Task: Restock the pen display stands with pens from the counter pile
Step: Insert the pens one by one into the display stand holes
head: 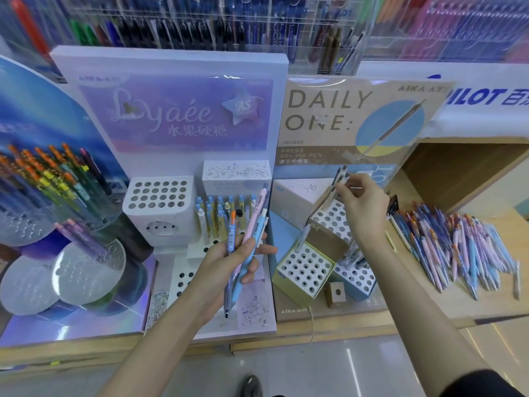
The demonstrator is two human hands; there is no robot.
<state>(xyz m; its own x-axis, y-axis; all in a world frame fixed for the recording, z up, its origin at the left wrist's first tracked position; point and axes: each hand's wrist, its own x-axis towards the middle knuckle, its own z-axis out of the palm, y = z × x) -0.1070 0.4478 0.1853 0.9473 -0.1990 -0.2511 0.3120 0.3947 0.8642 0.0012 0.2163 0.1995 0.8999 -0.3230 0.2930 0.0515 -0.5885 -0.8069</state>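
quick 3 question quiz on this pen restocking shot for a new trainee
1. True or false: the left hand grips a bundle of pens.
2. Where is the loose pen pile? A on the floor; B on the counter, right of the Daily One stand; C in a drawer.
3. Which hand pinches upright pens over that stand's top holed block?
Key: 1 true; 2 B; 3 the right hand.
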